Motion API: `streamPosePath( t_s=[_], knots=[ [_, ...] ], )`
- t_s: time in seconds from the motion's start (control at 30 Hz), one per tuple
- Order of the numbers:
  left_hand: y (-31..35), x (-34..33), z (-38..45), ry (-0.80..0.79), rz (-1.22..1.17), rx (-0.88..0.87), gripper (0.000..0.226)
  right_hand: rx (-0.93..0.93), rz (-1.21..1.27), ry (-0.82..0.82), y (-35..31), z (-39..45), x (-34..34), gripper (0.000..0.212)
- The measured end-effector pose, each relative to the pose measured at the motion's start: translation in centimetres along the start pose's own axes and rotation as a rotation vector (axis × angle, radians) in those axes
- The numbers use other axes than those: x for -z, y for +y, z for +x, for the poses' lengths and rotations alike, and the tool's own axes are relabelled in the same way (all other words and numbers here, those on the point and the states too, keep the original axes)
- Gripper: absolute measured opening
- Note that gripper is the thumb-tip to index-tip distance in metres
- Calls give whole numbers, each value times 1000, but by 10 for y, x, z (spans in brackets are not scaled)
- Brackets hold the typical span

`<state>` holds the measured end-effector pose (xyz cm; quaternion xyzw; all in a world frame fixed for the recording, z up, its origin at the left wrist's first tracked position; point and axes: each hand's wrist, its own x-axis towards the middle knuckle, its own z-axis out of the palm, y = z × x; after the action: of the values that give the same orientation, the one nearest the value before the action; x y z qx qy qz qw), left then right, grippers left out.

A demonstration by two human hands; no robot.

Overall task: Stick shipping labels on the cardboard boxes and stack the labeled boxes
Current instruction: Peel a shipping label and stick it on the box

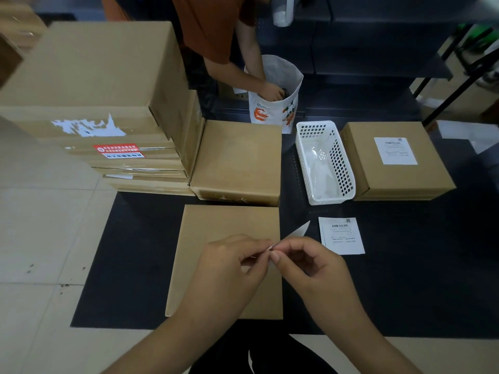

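Observation:
A plain flat cardboard box [216,228] lies on the black mat in front of me. Over its right half my left hand [232,263] and my right hand [310,263] meet, both pinching a thin white label [298,232] seen almost edge-on, its free end sticking up to the right. A second printed shipping label [341,236] lies flat on the mat to the right. At the far right sits a labeled box [399,184], on top of at least one other. An unlabeled box [237,160] lies beyond the near one.
A tall stack of cardboard boxes [102,85] stands at the back left. A white perforated plastic basket [324,163] sits between the boxes. Behind, a person in an orange shirt [210,25] reaches into a white printed bag [278,103]. The black mat [129,252] borders tiled floor on the left.

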<state>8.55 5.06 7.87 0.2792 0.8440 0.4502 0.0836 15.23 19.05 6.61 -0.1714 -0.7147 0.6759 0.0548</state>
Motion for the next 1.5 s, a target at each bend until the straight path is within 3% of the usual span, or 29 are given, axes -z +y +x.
streamPosePath(
  t_s=[0.33,0.5,0.6,0.7,0.93,1.07,1.13,1.27,1.5],
  knots=[
    [7,-7,-5,-120,74,-30,35,-21,73,68,0,2,-2,17],
    [12,3,-2,-120,-233,202,27,-60,144,-77,-4,7,7,5],
    [12,8,1,-115,-457,378,28,-44,99,-182,-6,9,14,11],
    [12,9,3,-90,-516,419,23,-9,17,-236,-9,12,19,9],
    [6,9,2,-137,-509,411,27,168,-335,-323,-9,15,29,5],
    [8,10,0,-139,-351,304,13,203,-412,-310,-7,13,28,9],
    [9,9,-1,-120,-236,193,5,158,-372,-310,-6,12,28,12],
    [7,7,-2,-102,-90,50,11,35,-186,-289,-4,8,25,9],
    [9,4,-5,-110,-73,16,12,-30,-97,-177,-2,3,14,7]
  ],
)
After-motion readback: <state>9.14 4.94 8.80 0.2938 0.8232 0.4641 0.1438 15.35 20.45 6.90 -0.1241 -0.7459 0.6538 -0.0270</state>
